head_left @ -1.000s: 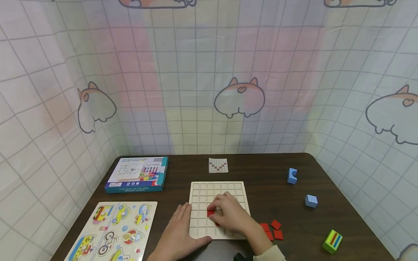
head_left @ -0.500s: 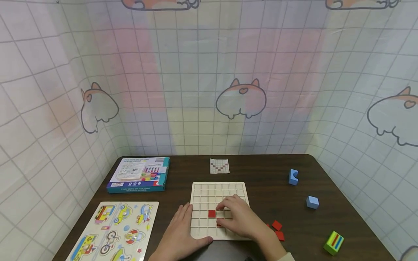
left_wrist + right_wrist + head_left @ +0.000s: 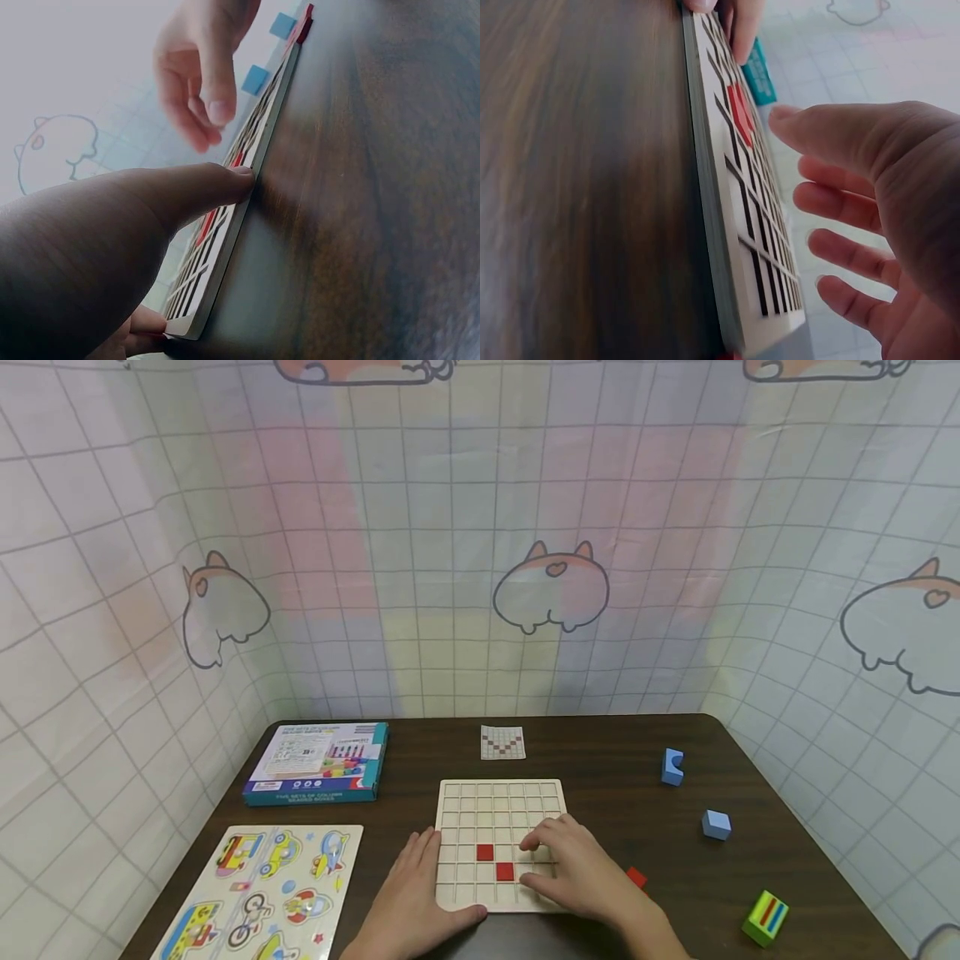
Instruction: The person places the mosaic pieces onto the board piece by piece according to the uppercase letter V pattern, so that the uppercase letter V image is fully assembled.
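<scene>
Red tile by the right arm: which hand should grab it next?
Probably the right hand: it holds nothing, and the red tile shows just beside its forearm. The left hand rests against the left edge of the board, farther from that tile.

Pale gridded board (image 3: 487, 818), lying flat, two red square tiles (image 3: 485, 852) in diagonally adjacent cells, another red tile (image 3: 637, 877) at right
</scene>
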Tool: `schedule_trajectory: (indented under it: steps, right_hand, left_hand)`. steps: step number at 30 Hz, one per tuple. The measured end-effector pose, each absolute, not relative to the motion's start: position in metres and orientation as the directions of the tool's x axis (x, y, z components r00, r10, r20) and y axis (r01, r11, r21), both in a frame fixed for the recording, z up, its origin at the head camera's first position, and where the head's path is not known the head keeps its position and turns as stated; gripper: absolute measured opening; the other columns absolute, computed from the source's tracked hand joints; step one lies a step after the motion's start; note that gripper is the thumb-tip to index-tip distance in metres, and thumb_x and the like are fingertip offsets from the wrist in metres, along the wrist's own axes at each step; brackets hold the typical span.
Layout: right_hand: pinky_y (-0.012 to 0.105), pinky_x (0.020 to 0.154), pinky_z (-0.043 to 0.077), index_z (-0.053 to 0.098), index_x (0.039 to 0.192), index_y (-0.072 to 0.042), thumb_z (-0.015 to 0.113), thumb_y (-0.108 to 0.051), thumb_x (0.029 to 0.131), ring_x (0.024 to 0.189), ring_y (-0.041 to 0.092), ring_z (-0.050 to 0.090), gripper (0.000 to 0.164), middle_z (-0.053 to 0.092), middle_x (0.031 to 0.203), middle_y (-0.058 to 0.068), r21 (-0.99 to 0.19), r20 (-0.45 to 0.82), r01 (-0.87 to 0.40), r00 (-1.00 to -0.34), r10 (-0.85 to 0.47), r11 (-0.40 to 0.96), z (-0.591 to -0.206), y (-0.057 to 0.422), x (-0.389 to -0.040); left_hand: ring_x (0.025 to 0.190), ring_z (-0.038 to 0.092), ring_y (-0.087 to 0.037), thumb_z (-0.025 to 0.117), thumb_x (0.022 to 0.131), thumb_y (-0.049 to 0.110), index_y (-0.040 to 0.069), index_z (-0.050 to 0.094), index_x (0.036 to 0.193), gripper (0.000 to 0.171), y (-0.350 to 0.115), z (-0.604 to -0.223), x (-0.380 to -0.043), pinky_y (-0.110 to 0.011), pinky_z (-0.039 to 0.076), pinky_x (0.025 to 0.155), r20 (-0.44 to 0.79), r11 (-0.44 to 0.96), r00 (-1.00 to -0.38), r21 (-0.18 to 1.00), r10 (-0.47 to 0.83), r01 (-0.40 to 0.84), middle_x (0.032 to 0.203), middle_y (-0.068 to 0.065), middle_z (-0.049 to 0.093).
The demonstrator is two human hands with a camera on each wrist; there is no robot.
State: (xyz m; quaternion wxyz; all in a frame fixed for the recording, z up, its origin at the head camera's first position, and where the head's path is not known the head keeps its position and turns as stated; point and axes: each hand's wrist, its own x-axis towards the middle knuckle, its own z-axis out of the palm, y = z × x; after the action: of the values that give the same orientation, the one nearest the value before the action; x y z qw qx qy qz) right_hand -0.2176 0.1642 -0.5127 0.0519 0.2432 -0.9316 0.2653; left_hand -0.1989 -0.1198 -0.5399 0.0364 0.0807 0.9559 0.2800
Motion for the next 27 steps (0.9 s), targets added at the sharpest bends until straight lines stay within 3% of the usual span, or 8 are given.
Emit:
schedule_trajectory:
  steps: [17,27]
  right_hand:
    - [0.041,0.095,0.053,0.077,0.111,-0.03,0.094,-0.041,0.09,0.109,0.005,0.052,0.029,0.072,0.117,-0.022,-0.467,0.233,-0.46,-0.888,-0.397,0.755,-0.516,0.201,-0.197]
    - [0.031,0.09,0.054,0.077,0.115,-0.035,0.092,-0.051,0.09,0.108,0.004,0.05,0.034,0.07,0.117,-0.026,-0.482,0.187,-0.413,-0.91,-0.369,0.773,-0.522,0.232,-0.186]
  left_hand:
    - [0.168,0.031,-0.046,0.082,0.069,0.09,0.001,0.038,0.17,0.141,-0.12,-0.542,-0.199,-0.068,0.035,0.133,-0.022,0.828,-0.984,0.544,0.175,0.135,0.178,-0.019,0.039]
    - [0.167,0.033,-0.046,0.085,0.07,0.086,0.001,0.04,0.169,0.139,-0.122,-0.541,-0.199,-0.066,0.035,0.134,0.0,0.82,-0.984,0.553,0.178,0.148,0.177,-0.02,0.041]
